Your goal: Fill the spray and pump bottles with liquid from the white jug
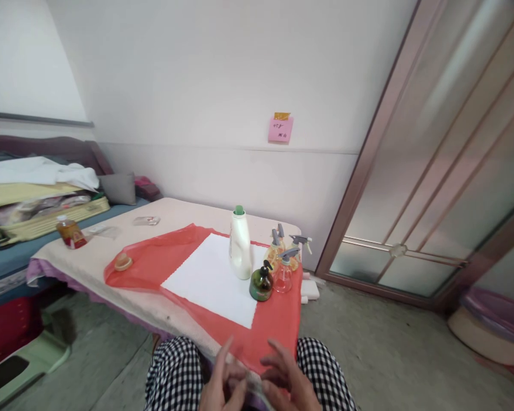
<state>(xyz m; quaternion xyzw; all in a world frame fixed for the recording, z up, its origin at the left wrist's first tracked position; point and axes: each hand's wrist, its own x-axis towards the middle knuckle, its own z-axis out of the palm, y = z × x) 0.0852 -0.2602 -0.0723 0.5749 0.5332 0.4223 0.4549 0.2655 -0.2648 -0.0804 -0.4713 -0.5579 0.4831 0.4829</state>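
My left hand (223, 383) and my right hand (285, 379) are low in the view, close together over my lap in checked trousers (175, 374), just before the table's near edge. Their fingers are loosely curled and apart, and I see nothing in either. On the table lies a red cloth (154, 260) with a white sheet (209, 279) on it. A white bottle with a green cap (240, 244) stands on the sheet's far right edge. Beside it are a dark green round bottle (261, 282) and several small spray bottles (285, 262).
A roll of tape (123, 262) lies at the cloth's left edge, and a small orange-filled bottle (71, 232) stands at the table's far left. A bed with piled bedding (34, 188) is on the left, a sliding glass door (437, 188) on the right. A pink note (280, 129) hangs on the wall.
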